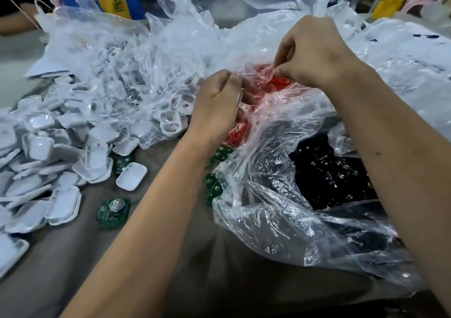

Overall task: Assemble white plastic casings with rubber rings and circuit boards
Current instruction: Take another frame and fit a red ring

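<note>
white casings [39,144] heaped left, green circuit board [113,212] flat

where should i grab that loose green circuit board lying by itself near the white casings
Take the green circuit board by its two opposite long edges, coming straight down from above. It lies flat on the table, face up with a round domed part in the middle, so pinching the bare edges avoids that part. The space around it looks free for fingertips.

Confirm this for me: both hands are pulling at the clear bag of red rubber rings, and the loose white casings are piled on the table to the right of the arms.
Not quite. The head view shows the left hand and right hand pinching the clear bag over the red rubber rings, but the white casings are piled to the left of the arms, not the right.
</note>
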Demonstrator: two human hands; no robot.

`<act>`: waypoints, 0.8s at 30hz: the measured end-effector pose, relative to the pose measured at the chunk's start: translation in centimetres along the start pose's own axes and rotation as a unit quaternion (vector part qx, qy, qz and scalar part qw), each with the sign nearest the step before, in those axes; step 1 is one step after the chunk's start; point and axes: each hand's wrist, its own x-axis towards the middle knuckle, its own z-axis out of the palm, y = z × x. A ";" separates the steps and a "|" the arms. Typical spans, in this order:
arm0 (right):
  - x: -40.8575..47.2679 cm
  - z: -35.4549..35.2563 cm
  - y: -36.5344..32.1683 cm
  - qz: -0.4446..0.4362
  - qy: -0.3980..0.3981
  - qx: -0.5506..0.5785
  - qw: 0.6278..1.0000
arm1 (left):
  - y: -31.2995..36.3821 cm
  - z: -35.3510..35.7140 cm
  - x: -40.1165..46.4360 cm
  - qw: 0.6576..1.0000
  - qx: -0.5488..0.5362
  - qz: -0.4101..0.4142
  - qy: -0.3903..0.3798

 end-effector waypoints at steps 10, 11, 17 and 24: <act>-1.0 2.1 -3.9 -0.003 0.070 0.171 0.983 | -3.0 -6.7 -0.7 0.969 -0.227 -0.093 0.042; -1.9 2.8 -5.0 -0.005 0.029 0.262 0.965 | -3.3 -7.4 -0.8 0.968 -0.230 -0.093 0.036; -6.6 9.3 -7.9 0.038 -0.131 0.529 0.838 | -4.9 -10.0 -1.9 0.994 -0.087 -0.047 0.037; -7.7 11.7 -6.3 0.071 -0.096 0.621 0.775 | -5.8 -8.6 -2.2 0.993 -0.086 -0.071 0.026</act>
